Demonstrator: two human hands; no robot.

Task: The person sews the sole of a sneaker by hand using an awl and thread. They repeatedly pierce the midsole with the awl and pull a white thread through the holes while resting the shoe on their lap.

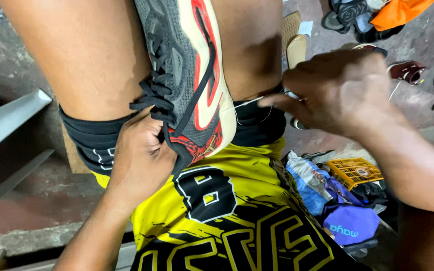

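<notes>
Grey sneaker (187, 75) with red-and-cream sole wedged between the knees, laces loose. Left hand (139, 155) clenched around its heel end. Right hand (335, 90) fingers pinch white thread (244, 103) drawn taut from the sole edge.

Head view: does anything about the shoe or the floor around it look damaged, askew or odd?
The grey and red sneaker is wedged sole-out between the knees, a thin white thread running from its sole edge to the right hand. The left hand grips its laced upper. Loose footwear lies scattered on the floor. No damage is visible.

Grey-red sneaker (189, 75) clamped between knees, thread (244, 103) seemingly taut
</notes>
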